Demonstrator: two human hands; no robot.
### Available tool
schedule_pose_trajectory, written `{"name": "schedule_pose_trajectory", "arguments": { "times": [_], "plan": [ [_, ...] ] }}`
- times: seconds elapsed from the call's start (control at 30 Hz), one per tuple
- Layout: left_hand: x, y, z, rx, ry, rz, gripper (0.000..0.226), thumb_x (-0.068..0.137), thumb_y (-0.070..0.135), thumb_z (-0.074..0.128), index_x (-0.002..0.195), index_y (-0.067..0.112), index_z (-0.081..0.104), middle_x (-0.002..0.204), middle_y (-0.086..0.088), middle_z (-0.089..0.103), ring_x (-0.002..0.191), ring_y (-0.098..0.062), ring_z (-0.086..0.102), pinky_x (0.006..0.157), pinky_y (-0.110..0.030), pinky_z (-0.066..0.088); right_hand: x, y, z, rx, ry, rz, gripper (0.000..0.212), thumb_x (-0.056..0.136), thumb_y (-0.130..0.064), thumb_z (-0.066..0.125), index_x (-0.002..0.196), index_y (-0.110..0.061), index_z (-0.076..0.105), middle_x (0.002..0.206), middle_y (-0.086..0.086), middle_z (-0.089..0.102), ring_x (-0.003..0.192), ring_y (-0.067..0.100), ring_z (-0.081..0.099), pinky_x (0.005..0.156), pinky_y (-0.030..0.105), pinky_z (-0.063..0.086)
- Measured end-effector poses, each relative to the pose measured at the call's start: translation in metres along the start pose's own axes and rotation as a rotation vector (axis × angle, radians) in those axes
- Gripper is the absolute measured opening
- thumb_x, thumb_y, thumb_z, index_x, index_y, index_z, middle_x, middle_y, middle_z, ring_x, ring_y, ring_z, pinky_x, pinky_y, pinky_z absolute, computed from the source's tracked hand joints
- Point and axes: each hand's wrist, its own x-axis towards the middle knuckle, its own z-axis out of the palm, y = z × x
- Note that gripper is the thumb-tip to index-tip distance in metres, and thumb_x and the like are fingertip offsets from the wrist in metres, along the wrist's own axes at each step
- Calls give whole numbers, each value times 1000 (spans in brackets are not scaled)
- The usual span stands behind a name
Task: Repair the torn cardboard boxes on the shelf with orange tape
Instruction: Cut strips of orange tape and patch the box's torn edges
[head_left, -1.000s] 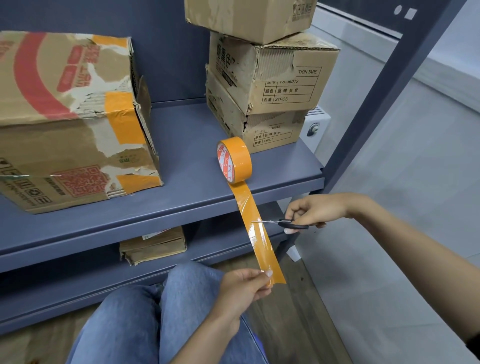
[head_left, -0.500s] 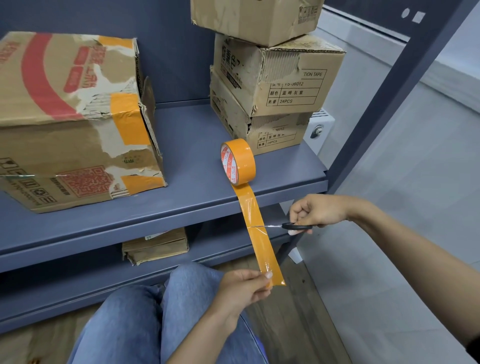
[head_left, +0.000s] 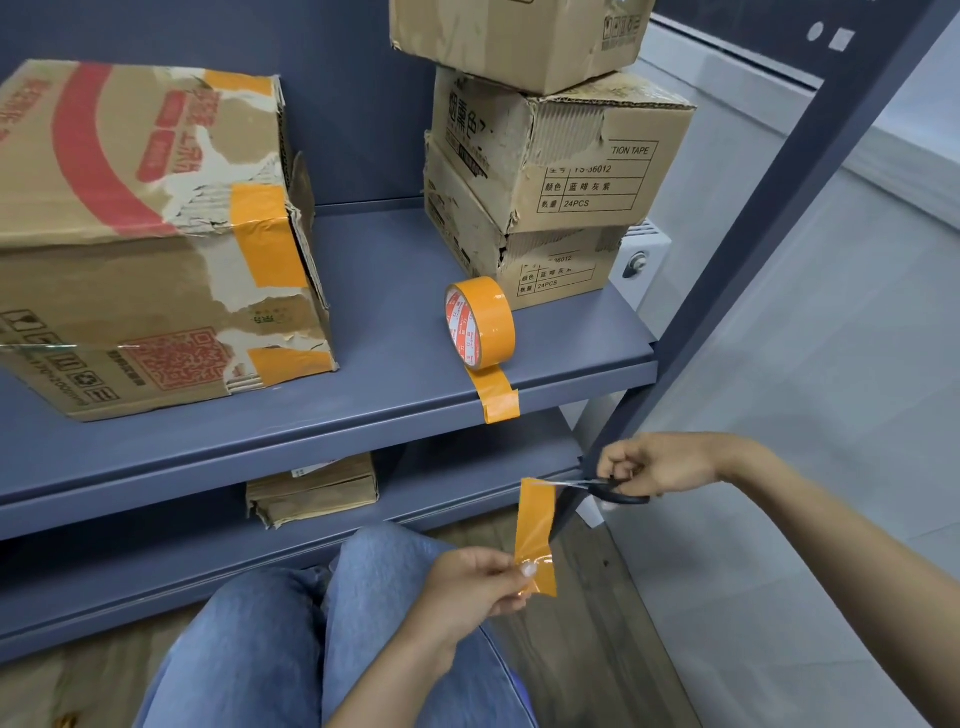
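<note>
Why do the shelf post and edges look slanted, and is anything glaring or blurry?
Head view: the wide-angle lens tilts the shelf post; glare shines on the cut tape strip pinched by the left hand; the scissors in the right hand look slightly soft.

A storeroom: a blue-grey metal shelving rack (head_left: 363, 410) carries battered brown cardboard cartons (head_left: 561, 171) stacked at one o'clock, another flattened carton (head_left: 311, 491) below.
</note>
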Motion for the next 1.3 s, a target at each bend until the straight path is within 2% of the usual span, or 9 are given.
{"name": "schedule_pose_trajectory", "arguments": {
  "times": [0.23,0.37,0.5,0.63,0.73,0.9,1.07,1.17,1.3],
  "plan": [
    [-5,14,2,123,-69,94,6,83,13,73,83,8,70,78,-4,71,66,-5,66,67,-16,53,-30,0,-11,17,225,-105,10,88,-19,69,97,-24,68,83,-15,66,61,-4,50,62,8,38],
    [-13,19,1,187,-122,107,13,81,12,74,88,2,69,75,-3,70,61,-6,64,66,-17,52,-37,-5,-24,12,374,-113,12,83,-29,74,93,-25,69,84,-3,67,62,-2,47,61,10,37],
    [-24,27,-3,120,-129,149,9,80,12,74,85,4,71,78,-5,71,66,-9,66,68,-18,53,-42,-12,-39,-4,686,-71,10,85,-29,72,91,-23,68,67,-14,63,56,-2,50,54,10,37],
    [-33,44,-5,87,-120,261,13,74,20,74,79,8,71,76,-4,72,67,-10,66,68,-19,53,-25,-30,-34,45,897,-32,11,84,-30,72,93,-25,68,83,-4,69,73,-2,59,61,7,41],
    [-40,54,-4,38,-88,322,22,65,25,74,78,7,70,71,-2,71,64,-9,65,67,-18,53,-10,-45,-37,-13,953,43,34,83,-33,72,113,-18,69,102,3,71,99,18,63,80,30,49],
    [-45,60,-8,-19,-16,406,32,65,22,73,86,-1,67,71,-4,70,62,-10,65,65,-17,52,17,-64,-57,-165,880,121,55,83,-34,73,133,-16,58,126,4,64,115,25,57,85,28,43],
    [-47,71,-14,-52,21,458,37,64,26,73,86,-3,68,75,-8,70,65,-11,65,67,-18,53,32,-70,-67,-253,861,106,49,87,-24,69,133,-13,57,129,6,62,117,26,57,95,35,48],
    [-46,79,-18,-66,45,467,16,73,19,72,77,5,67,68,-3,69,64,-10,65,65,-17,53,24,-72,-57,-278,1003,-60,34,91,-27,65,123,-16,63,116,-3,63,107,20,60,83,27,45],
    [-44,89,-24,-99,72,460,8,82,6,68,74,8,66,66,1,69,63,-8,66,64,-15,53,-10,-90,-27,-194,1009,-679,17,94,-15,63,109,-20,68,105,-9,63,91,6,57,78,16,43]
  ]
}}
